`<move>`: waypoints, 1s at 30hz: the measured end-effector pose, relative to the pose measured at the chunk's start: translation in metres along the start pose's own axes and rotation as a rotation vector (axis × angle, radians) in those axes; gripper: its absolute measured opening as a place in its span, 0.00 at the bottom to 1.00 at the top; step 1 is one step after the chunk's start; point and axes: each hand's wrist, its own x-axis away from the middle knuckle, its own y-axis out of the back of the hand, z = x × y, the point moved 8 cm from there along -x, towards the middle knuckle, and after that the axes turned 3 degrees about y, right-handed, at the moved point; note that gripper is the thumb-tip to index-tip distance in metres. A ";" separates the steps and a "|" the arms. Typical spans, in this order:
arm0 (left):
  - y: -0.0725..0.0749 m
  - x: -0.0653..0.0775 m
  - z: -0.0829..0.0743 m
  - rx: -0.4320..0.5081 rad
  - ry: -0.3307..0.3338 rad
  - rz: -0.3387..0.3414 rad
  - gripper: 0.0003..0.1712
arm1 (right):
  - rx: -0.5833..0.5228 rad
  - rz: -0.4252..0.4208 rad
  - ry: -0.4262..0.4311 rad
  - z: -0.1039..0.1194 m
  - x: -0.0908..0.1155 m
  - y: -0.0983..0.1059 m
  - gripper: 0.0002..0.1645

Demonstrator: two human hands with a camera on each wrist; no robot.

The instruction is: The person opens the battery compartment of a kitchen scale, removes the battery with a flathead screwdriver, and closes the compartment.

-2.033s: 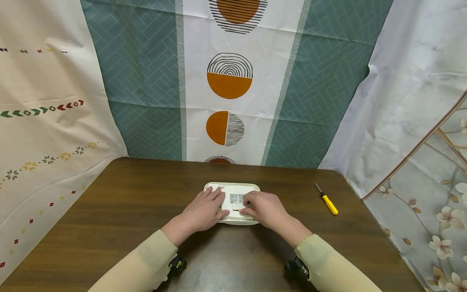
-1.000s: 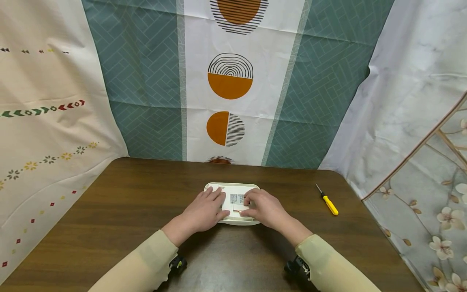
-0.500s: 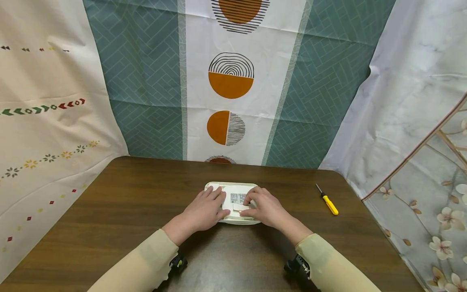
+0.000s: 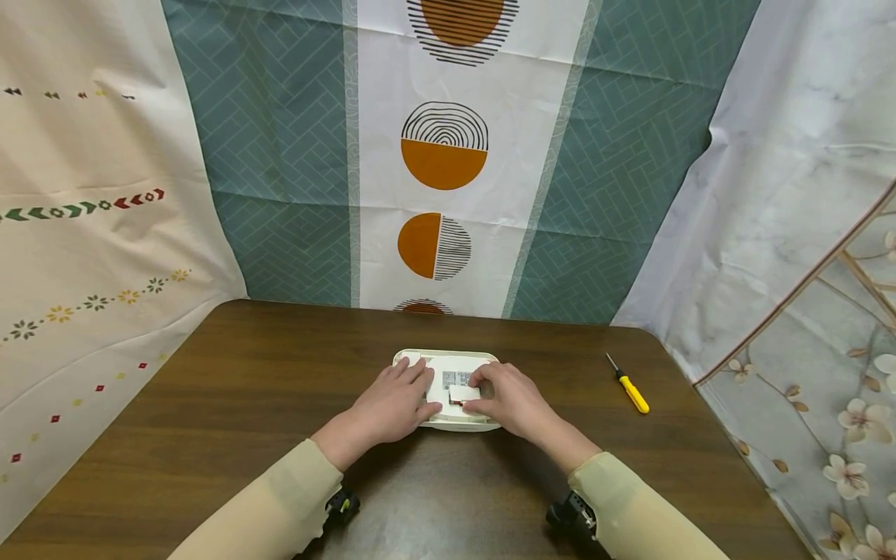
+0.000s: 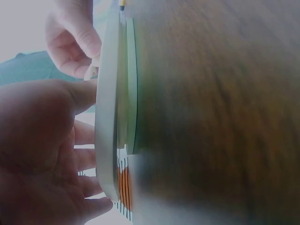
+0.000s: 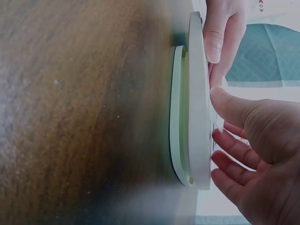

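Observation:
A white, round-cornered flat device [image 4: 448, 364] lies on the wooden table with a printed label [image 4: 451, 379] on its upper side. My left hand [image 4: 395, 397] rests on the left part of the device, fingers spread. In the head view, my right hand [image 4: 514, 400] pinches a small white cover [image 4: 465, 393] between thumb and fingers. The cover is tilted up, and a dark and reddish strip shows along its near edge; what lies beneath is mostly hidden. Seen side-on in the right wrist view, the device's edge [image 6: 198, 103] stands slightly above a pale green rim [image 6: 176, 112].
A screwdriver [image 4: 632, 391] with a yellow handle lies on the table [image 4: 280, 373] to the right of the device. Patterned cloths hang behind the table [image 4: 448, 257] and along both sides.
The small white cover has tilted up and shifted slightly away from me in my right hand, showing the strip at its near edge. My left hand has stayed in place.

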 end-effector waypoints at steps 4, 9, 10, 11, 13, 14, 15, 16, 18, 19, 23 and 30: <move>0.000 0.000 0.000 -0.002 -0.005 -0.004 0.39 | 0.003 -0.008 0.015 0.001 0.001 0.000 0.17; -0.001 -0.001 0.001 -0.003 -0.007 -0.005 0.40 | 0.009 -0.016 0.024 0.000 0.002 -0.001 0.15; -0.001 -0.001 0.001 -0.005 -0.007 -0.005 0.40 | 0.011 -0.020 0.028 0.000 0.002 -0.001 0.15; -0.001 -0.002 0.001 -0.004 -0.009 -0.006 0.40 | 0.012 -0.024 0.030 0.000 0.003 0.000 0.15; -0.002 -0.002 0.001 -0.009 -0.009 -0.005 0.40 | 0.012 -0.035 0.035 0.000 0.003 0.000 0.15; -0.001 -0.002 0.001 -0.011 -0.010 -0.004 0.40 | 0.010 -0.042 0.038 -0.001 0.004 0.001 0.15; -0.001 -0.002 0.001 -0.006 -0.011 -0.005 0.40 | 0.006 -0.048 0.042 -0.001 0.004 0.001 0.15; 0.000 -0.001 0.001 -0.001 -0.012 -0.005 0.40 | 0.004 -0.054 0.046 -0.001 0.005 0.002 0.15; 0.000 -0.001 0.000 0.003 -0.008 0.001 0.40 | 0.002 -0.065 0.056 0.000 0.005 0.003 0.16; 0.000 0.000 0.000 0.007 -0.006 0.002 0.40 | 0.002 -0.069 0.061 0.000 0.005 0.003 0.16; 0.000 0.000 0.000 0.008 0.003 0.009 0.40 | 0.014 -0.079 0.076 0.000 0.006 0.005 0.18; 0.000 0.000 0.001 0.014 0.000 0.003 0.40 | 0.021 -0.071 0.074 -0.001 0.006 0.008 0.18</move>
